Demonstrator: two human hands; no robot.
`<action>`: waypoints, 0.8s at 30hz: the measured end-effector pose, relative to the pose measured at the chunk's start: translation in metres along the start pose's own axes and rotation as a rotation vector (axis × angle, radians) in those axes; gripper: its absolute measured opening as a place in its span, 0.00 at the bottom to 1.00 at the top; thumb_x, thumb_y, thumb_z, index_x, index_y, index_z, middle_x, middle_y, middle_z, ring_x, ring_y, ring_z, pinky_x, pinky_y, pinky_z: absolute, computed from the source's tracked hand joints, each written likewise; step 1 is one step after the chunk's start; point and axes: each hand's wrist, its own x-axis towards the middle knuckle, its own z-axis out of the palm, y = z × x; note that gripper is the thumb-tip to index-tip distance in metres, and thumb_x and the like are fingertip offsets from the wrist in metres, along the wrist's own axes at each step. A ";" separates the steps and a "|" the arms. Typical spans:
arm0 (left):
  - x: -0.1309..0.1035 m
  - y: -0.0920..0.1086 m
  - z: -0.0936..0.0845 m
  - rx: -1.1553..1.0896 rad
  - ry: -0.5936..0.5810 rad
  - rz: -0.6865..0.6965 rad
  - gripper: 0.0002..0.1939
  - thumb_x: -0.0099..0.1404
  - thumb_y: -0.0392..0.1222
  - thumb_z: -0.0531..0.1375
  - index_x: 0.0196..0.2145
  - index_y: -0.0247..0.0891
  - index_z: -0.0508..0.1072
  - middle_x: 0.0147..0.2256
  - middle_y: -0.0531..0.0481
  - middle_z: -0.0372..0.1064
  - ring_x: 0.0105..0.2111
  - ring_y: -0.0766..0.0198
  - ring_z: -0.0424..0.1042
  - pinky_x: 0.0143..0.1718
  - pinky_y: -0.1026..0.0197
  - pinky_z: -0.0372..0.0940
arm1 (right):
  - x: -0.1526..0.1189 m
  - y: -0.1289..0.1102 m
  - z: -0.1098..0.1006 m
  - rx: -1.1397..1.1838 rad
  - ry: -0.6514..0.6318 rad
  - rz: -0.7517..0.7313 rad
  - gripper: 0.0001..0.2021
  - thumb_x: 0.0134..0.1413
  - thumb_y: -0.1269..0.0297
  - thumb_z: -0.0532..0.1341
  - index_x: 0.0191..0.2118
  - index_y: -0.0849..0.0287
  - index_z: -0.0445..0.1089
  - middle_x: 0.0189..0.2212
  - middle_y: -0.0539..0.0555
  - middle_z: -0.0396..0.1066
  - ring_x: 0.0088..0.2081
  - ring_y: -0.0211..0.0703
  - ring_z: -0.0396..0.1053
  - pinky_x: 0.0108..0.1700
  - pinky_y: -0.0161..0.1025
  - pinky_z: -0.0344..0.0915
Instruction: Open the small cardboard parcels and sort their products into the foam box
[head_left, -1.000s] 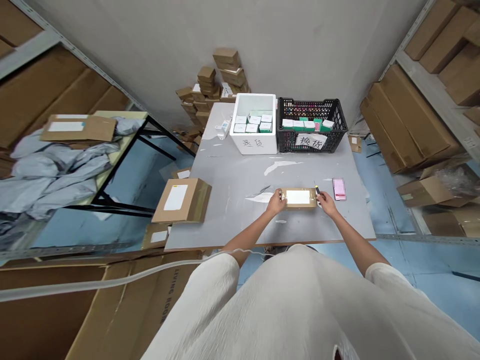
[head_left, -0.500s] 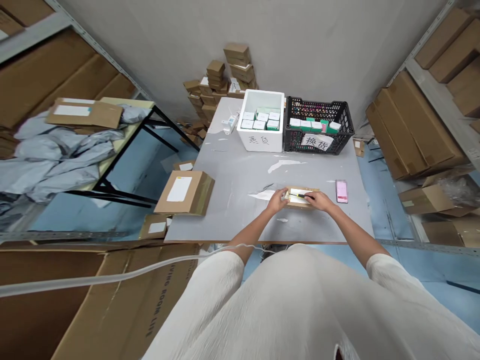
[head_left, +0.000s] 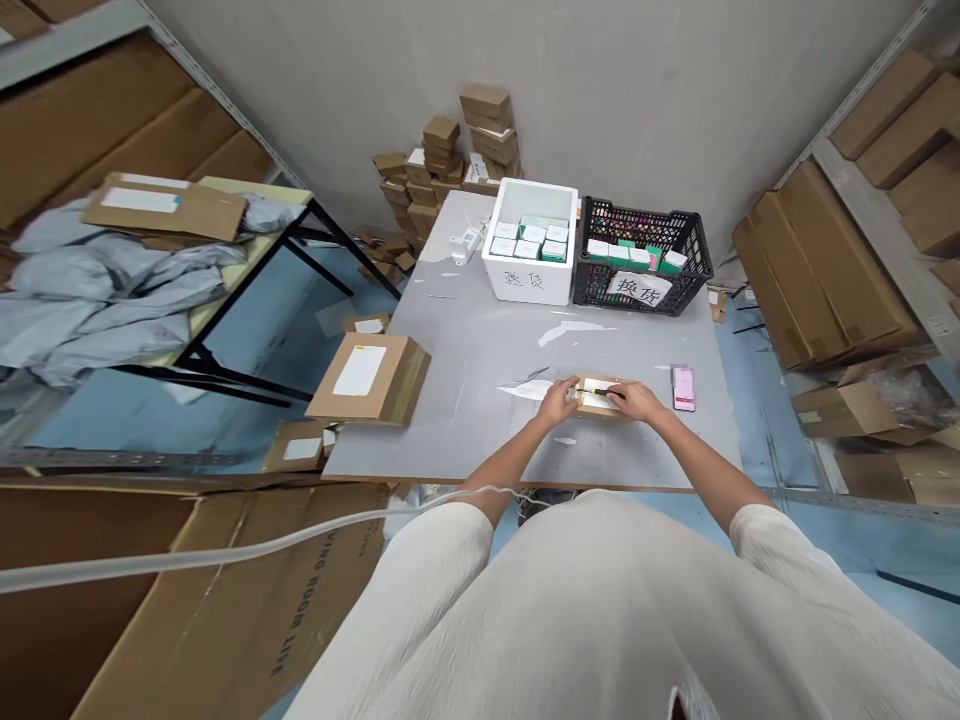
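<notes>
A small cardboard box (head_left: 598, 411) with a white label on top lies near the front of the grey table. My left hand (head_left: 558, 404) grips its left end, with fingers curled around the edge. In my right hand (head_left: 634, 401) is a slim black-and-yellow utility knife (head_left: 596, 391), pointing left across the label toward the left end of the box. Whether the blade touches the cardboard is too small to tell. A pink-screened phone (head_left: 683, 388) lies to the right of my right hand.
At the back of the table (head_left: 465, 400) stand a white foam box (head_left: 529, 284) and a black plastic crate (head_left: 675, 290), both holding green-and-white boxes. A larger labelled carton (head_left: 358, 376) sits at the left edge. A white cable (head_left: 300, 545) crosses in front, at left.
The view has shifted slightly. The knife's handle now sits more under my right fingers; my left hand stays on the left end of the box.
</notes>
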 end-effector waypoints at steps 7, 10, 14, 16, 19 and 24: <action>0.002 0.002 0.000 0.014 0.000 -0.003 0.33 0.64 0.43 0.69 0.66 0.43 0.73 0.52 0.43 0.75 0.50 0.51 0.76 0.59 0.48 0.72 | 0.000 -0.006 0.004 -0.009 -0.001 0.034 0.23 0.79 0.54 0.49 0.62 0.50 0.78 0.54 0.55 0.82 0.55 0.52 0.75 0.48 0.38 0.65; 0.002 0.003 -0.001 0.024 -0.008 -0.003 0.33 0.64 0.43 0.68 0.66 0.44 0.73 0.53 0.43 0.75 0.49 0.51 0.76 0.58 0.49 0.72 | 0.000 -0.008 0.004 -0.016 -0.006 0.034 0.22 0.79 0.55 0.49 0.61 0.50 0.78 0.54 0.55 0.82 0.55 0.51 0.75 0.48 0.38 0.64; 0.000 0.008 -0.006 0.072 -0.037 -0.026 0.33 0.65 0.43 0.67 0.67 0.45 0.71 0.55 0.43 0.75 0.51 0.50 0.76 0.60 0.47 0.71 | 0.000 -0.012 -0.004 -0.047 -0.017 0.011 0.21 0.78 0.55 0.50 0.59 0.50 0.79 0.54 0.56 0.81 0.54 0.52 0.75 0.47 0.38 0.65; -0.001 0.012 -0.009 0.108 -0.052 -0.041 0.33 0.66 0.44 0.66 0.68 0.46 0.70 0.57 0.42 0.75 0.54 0.48 0.75 0.62 0.46 0.69 | 0.000 -0.014 -0.009 -0.062 -0.027 0.010 0.21 0.78 0.55 0.51 0.59 0.49 0.79 0.55 0.56 0.81 0.54 0.52 0.76 0.46 0.38 0.65; -0.004 0.019 -0.014 0.180 -0.061 -0.049 0.33 0.67 0.44 0.66 0.69 0.48 0.70 0.60 0.42 0.74 0.59 0.44 0.72 0.64 0.44 0.67 | 0.000 -0.017 -0.014 -0.075 -0.040 0.021 0.21 0.77 0.54 0.51 0.59 0.48 0.79 0.56 0.57 0.80 0.53 0.52 0.76 0.46 0.39 0.66; -0.004 0.031 -0.020 0.303 -0.088 0.070 0.34 0.66 0.38 0.66 0.69 0.48 0.69 0.73 0.41 0.62 0.74 0.40 0.57 0.72 0.38 0.55 | 0.000 -0.020 -0.017 -0.047 -0.058 0.047 0.21 0.77 0.55 0.51 0.56 0.49 0.82 0.56 0.58 0.81 0.53 0.52 0.77 0.47 0.40 0.67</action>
